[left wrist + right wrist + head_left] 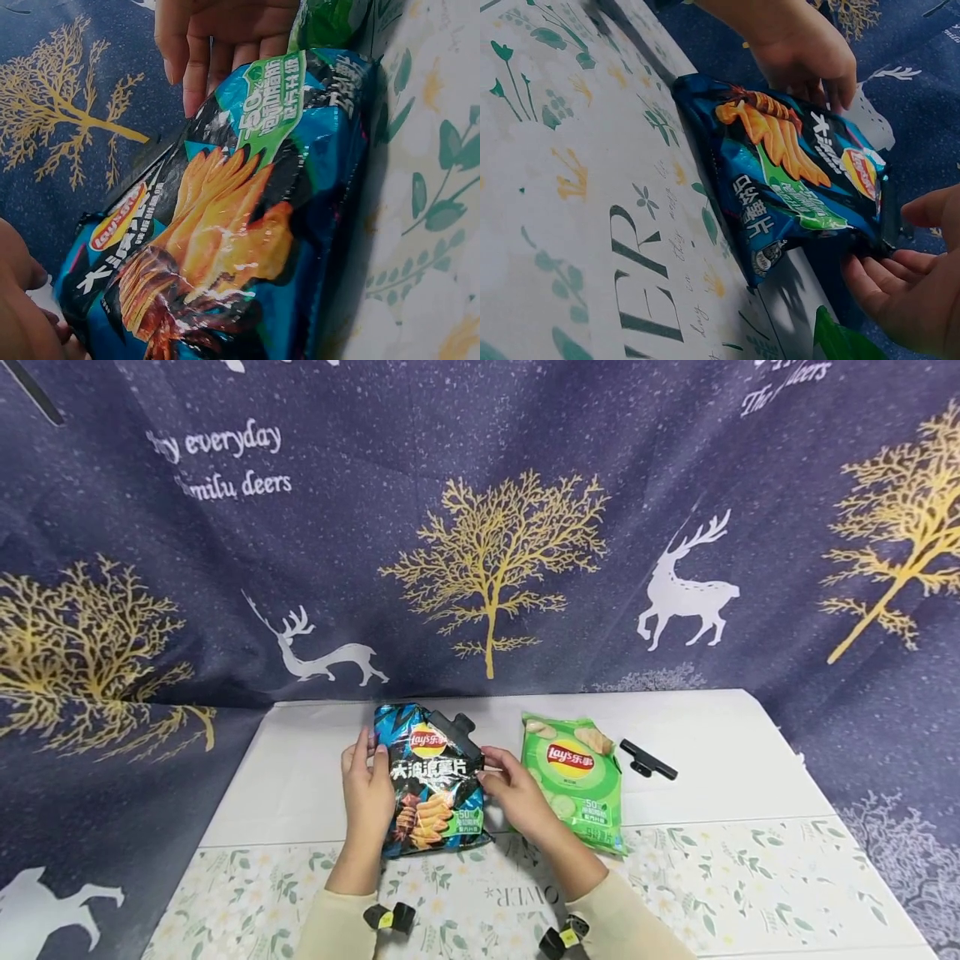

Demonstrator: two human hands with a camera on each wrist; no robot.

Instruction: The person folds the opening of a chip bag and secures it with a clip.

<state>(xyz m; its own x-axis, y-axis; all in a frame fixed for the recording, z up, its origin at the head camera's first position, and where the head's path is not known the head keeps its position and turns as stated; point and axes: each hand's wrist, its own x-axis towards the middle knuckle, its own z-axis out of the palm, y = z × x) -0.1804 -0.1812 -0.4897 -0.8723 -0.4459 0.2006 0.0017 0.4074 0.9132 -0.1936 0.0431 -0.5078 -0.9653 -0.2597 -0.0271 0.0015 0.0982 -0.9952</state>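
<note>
In the head view, a dark blue and black potato chip bag (431,777) leans back on the table, its upper right corner closed over by a black bag clip (459,735). My left hand (367,797) grips the bag's left edge, thumb at the front and fingers partly hidden behind. At the right edge, below the clip, my right hand (521,793) touches the bag with loosely extended fingers. The right wrist view shows that hand's fingers (870,281) under the bag's corner, its thumb near the clip's end. Beside it lies a green chip bag (573,785).
A second black clip (648,760) lies right of the green bag. The table (697,868) has a white back part and a leaf-patterned front. Behind it hangs a blue cloth (555,643) printed with deer and trees.
</note>
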